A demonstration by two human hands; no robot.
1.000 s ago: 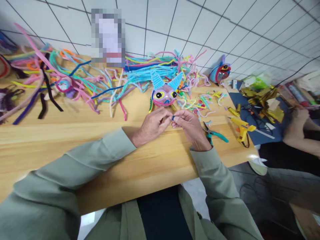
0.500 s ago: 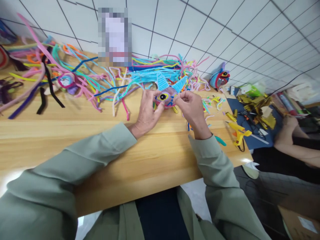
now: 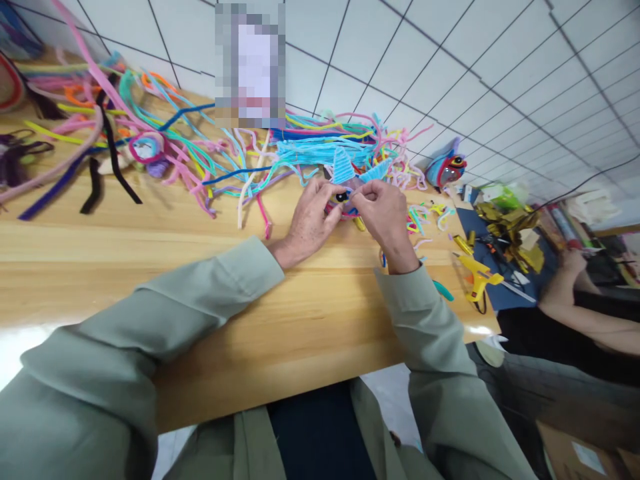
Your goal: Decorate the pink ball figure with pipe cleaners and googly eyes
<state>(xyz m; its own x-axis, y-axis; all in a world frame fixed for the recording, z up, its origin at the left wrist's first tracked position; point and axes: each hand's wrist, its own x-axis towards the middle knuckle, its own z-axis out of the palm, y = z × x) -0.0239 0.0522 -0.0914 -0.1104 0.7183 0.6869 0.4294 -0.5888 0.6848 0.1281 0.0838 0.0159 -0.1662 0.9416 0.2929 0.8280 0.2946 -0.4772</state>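
Observation:
Between my two hands is a small pipe-cleaner animal head (image 3: 343, 172) with light-blue striped ears, a black eye ringed in yellow, and a pink lower edge. My left hand (image 3: 316, 217) grips its left side, thumb below the eye and fingers above. The fingertips of my right hand (image 3: 384, 212) are pinched together at the front of the head, near the eye; whatever lies in that pinch is hidden. The head is held just over the wooden table (image 3: 280, 313), and my fingers cover much of its face.
Loose pipe cleaners (image 3: 195, 157) and a light-blue bundle (image 3: 320, 152) lie along the wall. At right are a finished-looking blue and red figure (image 3: 447, 167), a yellow glue gun (image 3: 477, 275), gold foil (image 3: 510, 220) and another person's arm (image 3: 575, 300). Short offcuts (image 3: 420, 217) lie beside my right hand.
The camera view has shifted slightly. My right fingers have moved inward across the face toward the eye, and the head has turned, its right ear now lower. My left hand still holds it.

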